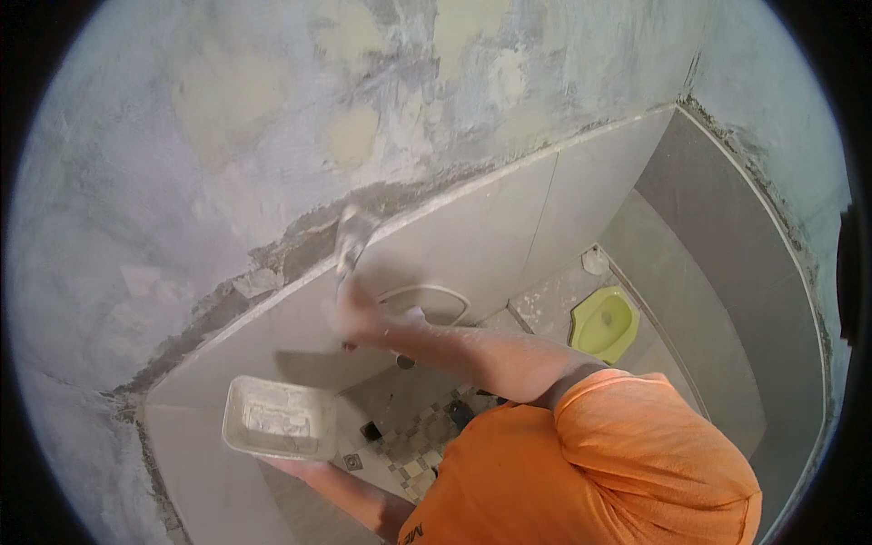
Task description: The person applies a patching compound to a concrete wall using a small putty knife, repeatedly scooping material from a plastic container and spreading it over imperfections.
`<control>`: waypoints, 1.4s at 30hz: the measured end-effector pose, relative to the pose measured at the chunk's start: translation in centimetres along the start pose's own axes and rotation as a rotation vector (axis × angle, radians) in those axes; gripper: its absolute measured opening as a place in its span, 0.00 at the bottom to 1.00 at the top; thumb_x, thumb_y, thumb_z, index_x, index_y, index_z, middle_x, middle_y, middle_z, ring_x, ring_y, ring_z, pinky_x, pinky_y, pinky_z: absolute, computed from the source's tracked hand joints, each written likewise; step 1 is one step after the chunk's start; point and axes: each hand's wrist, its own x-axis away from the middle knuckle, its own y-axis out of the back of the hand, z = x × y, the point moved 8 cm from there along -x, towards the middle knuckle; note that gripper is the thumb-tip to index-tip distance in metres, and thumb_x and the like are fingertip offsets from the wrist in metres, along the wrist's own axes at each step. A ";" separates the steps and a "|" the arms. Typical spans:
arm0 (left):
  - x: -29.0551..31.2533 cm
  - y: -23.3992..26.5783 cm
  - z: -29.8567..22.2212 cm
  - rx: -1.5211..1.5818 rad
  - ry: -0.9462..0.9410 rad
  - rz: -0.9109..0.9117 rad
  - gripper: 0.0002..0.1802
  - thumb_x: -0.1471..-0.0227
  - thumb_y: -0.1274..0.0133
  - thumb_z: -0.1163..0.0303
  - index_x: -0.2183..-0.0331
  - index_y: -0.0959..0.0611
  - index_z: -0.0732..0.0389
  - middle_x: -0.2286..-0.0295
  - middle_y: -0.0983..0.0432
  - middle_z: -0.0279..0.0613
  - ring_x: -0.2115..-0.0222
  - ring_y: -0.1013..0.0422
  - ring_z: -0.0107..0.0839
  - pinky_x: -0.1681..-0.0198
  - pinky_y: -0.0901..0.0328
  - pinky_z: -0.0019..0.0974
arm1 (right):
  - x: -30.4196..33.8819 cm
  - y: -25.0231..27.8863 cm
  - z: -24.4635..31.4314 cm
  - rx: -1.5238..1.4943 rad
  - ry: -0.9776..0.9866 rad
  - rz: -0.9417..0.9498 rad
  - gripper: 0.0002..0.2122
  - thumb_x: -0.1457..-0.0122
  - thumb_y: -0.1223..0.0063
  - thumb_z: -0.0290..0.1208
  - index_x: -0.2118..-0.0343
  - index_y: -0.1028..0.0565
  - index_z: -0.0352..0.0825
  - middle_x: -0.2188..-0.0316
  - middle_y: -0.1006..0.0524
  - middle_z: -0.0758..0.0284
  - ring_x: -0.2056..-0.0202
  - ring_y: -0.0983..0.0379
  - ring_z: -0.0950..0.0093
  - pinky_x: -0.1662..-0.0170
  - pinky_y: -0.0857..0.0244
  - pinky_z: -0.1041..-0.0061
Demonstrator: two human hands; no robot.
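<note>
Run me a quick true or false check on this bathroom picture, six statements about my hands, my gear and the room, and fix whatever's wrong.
1. The left hand holds up a whitish tub. True.
2. The tub is empty. False: pale paste lies in it.
3. The right hand holds a tool, blurred here, near the top edge of the wall tiles. True.
4. The tub stands on the floor. False: the left hand holds it up.
5. A yellow-green toilet shows to the right of the right hand. True.
6. A long black sleeve covers the right forearm. False: the sleeve is short and orange, and the forearm is bare.
</note>
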 end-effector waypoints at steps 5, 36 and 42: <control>-1.3 -3.3 2.9 0.097 -0.073 0.137 0.34 0.36 0.51 0.54 0.38 0.36 0.66 0.46 0.30 0.50 0.50 0.26 0.37 0.51 0.24 0.41 | 3.6 -4.0 -4.9 -0.303 0.138 0.026 0.16 0.33 0.55 0.39 0.55 0.33 0.27 0.80 0.26 0.62 0.85 0.28 0.73 0.77 0.31 0.65; 24.9 -52.7 -8.2 0.712 0.717 0.714 0.44 0.35 0.70 0.31 0.34 0.36 0.55 0.40 0.34 0.46 0.42 0.34 0.45 0.38 0.38 0.50 | 32.8 29.4 -32.4 -0.562 0.079 -0.713 0.20 0.33 0.55 0.43 0.74 0.28 0.30 0.85 0.33 0.63 0.81 0.34 0.71 0.74 0.38 0.69; 24.2 -52.8 -8.7 0.782 0.653 0.641 0.44 0.34 0.71 0.32 0.33 0.39 0.57 0.38 0.38 0.49 0.39 0.37 0.46 0.36 0.39 0.50 | 37.3 33.4 -30.8 -0.325 0.180 -0.960 0.12 0.41 0.45 0.32 0.61 0.24 0.27 0.75 0.26 0.58 0.73 0.30 0.69 0.64 0.34 0.69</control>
